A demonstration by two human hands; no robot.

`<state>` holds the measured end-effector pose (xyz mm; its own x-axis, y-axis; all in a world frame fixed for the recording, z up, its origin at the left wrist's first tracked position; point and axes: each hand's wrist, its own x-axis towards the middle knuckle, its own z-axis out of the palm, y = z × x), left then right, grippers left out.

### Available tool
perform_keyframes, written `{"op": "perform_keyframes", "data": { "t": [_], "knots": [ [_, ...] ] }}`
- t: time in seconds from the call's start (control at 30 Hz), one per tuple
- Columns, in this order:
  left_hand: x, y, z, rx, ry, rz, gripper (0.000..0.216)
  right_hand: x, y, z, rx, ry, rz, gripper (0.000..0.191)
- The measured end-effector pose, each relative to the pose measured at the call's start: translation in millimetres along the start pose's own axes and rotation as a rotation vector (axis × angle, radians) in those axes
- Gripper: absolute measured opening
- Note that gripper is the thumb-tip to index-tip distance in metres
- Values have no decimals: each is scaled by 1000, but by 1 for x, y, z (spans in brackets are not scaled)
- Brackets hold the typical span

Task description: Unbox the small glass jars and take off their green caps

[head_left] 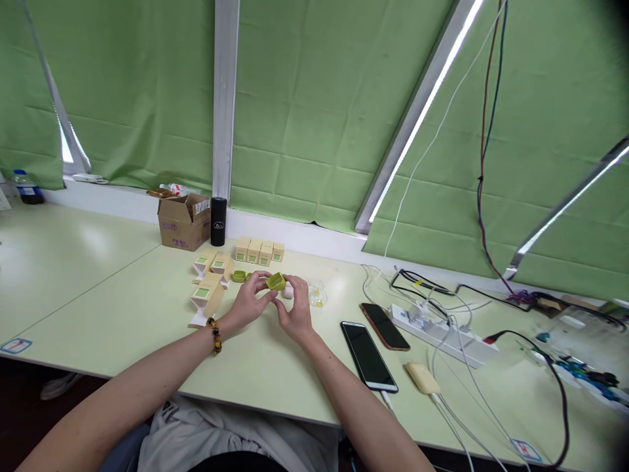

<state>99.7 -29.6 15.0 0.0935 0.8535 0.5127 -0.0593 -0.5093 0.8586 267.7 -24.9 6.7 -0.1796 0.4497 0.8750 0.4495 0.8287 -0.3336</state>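
Note:
Both of my hands are raised above the table, holding a small green square cup point(276, 282) between them. The fingers of my left hand point(249, 300) grip its left side, and those of my right hand point(295, 309) close on its right side. Another green cup point(239, 276) stands just beyond my left hand. A small pale piece point(288, 290) shows behind the fingers of my right hand, partly hidden. To its right lie clear plastic pieces point(317, 294) with bits of yellow. Several small beige boxes point(253, 252) form a row farther back, and opened beige cartons point(206, 295) lie at the left.
A brown cardboard box point(181, 224) and a black cylinder point(219, 221) stand at the back left. On the right are a white-framed phone point(368, 357), a dark phone point(384, 326), a yellow charger point(422, 378) and a power strip point(442, 334) with tangled cables.

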Motion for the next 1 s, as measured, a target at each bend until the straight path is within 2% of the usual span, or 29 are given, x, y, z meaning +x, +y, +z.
{"op": "perform_keyframes", "data": {
  "t": [0.1, 0.23, 0.47, 0.63, 0.77, 0.87, 1.0],
  "knots": [
    [-1, 0, 0, 60, -26, 6, 35, -1, -1, 1, -7, 9, 45, 50],
    [-2, 0, -1, 149, -73, 36, 48, -2, -2, 2, -17, 17, 89, 38],
    [-1, -1, 0, 90, -136, -24, 54, 0, -7, -1, 51, 22, 65, 41],
    [-1, -6, 0, 123, -88, 4, 31, 1, -8, -1, 75, 2, 47, 41],
    [-3, -4, -1, 270, 18, 127, 45, 0, -7, 0, 81, -16, 66, 39],
    [-3, 2, -2, 347, 50, 228, 35, 0, -7, -1, 72, -15, 92, 37],
    [-2, 5, -3, 371, 74, 272, 25, 1, -7, -2, 113, -30, 111, 37]
  ]
}}
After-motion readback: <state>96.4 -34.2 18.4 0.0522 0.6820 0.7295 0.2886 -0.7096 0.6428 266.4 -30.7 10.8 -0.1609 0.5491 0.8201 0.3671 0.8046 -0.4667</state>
